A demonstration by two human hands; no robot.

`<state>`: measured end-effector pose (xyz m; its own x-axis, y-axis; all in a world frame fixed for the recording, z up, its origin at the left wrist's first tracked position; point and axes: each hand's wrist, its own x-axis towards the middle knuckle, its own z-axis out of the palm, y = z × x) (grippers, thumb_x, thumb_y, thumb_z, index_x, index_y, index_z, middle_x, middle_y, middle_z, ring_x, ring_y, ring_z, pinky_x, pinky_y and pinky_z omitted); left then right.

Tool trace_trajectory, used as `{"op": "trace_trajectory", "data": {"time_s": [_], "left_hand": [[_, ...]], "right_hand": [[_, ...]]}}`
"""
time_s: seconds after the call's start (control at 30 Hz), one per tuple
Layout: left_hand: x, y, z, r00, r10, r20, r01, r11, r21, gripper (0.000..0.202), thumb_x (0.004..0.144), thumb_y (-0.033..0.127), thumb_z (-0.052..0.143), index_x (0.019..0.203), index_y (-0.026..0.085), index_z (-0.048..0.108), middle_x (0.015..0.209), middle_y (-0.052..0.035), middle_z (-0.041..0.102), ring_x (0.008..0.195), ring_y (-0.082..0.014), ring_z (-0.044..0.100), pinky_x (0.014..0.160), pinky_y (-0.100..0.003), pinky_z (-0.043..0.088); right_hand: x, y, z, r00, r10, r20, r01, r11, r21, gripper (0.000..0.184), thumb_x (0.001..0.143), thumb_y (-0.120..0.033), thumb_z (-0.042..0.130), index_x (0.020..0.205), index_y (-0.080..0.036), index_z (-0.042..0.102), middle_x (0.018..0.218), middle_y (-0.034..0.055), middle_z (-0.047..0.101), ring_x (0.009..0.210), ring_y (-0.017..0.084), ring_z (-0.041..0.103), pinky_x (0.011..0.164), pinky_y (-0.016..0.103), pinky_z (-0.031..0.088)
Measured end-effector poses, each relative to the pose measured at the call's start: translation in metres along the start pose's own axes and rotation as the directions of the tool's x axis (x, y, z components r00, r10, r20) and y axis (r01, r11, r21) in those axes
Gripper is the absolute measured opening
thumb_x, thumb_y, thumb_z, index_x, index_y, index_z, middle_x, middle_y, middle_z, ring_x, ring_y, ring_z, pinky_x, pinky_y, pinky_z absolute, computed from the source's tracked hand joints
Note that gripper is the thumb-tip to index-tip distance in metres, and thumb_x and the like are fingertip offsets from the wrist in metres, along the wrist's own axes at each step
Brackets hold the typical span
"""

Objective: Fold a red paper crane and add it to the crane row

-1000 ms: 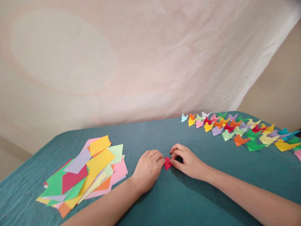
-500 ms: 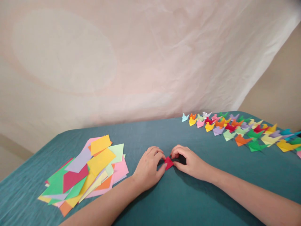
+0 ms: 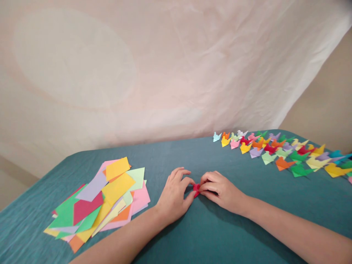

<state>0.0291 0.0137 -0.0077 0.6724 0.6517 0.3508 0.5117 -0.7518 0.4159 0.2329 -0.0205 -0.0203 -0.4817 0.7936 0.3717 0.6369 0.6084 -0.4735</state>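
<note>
A small folded piece of red paper (image 3: 196, 189) is at the middle of the table, between my hands. My left hand (image 3: 176, 196) pinches its left side between thumb and index finger, the other fingers raised and stretched out. From the right, my right hand (image 3: 220, 189) grips the paper's other side with thumb and fingertips closed. Parts of the red paper are hidden behind the fingertips, and its exact folds are too small to tell.
Loose coloured paper sheets (image 3: 101, 200) lie in an overlapping heap on the left. Several folded paper birds (image 3: 283, 164) stand in rows at the back right. A dark green cloth (image 3: 176, 242) covers the table, with a pale fabric backdrop (image 3: 176, 73) behind it.
My right fingers have closed in on the red paper, which was a flat diamond shape and now looks partly opened or bent. My left hand's upper fingers have lifted slightly.
</note>
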Motion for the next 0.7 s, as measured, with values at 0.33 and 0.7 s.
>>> {"op": "trace_trajectory", "data": {"time_s": [0.33, 0.7], "left_hand": [[0.004, -0.007, -0.002, 0.995, -0.029, 0.091, 0.037, 0.995, -0.089, 0.008, 0.081, 0.023, 0.059, 0.086, 0.023, 0.065, 0.115, -0.0047, 0.053, 0.12, -0.0221, 0.038, 0.104, -0.041, 0.03], [0.009, -0.016, -0.021, 0.947, -0.014, 0.321, 0.069, 0.985, -0.16, 0.019, 0.079, 0.027, 0.062, 0.098, 0.028, 0.065, 0.127, -0.0056, 0.046, 0.124, -0.0227, 0.037, 0.104, -0.041, 0.028]], "right_hand": [[0.002, -0.002, -0.002, 0.998, 0.055, 0.043, -0.059, 0.993, 0.102, 0.011, 0.087, -0.021, 0.055, 0.087, -0.022, 0.066, 0.091, 0.0018, 0.059, 0.088, 0.015, 0.054, 0.08, 0.031, 0.037], [0.01, 0.0, 0.0, 0.98, 0.191, 0.059, -0.2, 0.954, 0.224, 0.011, 0.084, -0.023, 0.058, 0.076, -0.02, 0.064, 0.089, 0.0019, 0.059, 0.086, 0.015, 0.056, 0.078, 0.029, 0.04]]}}
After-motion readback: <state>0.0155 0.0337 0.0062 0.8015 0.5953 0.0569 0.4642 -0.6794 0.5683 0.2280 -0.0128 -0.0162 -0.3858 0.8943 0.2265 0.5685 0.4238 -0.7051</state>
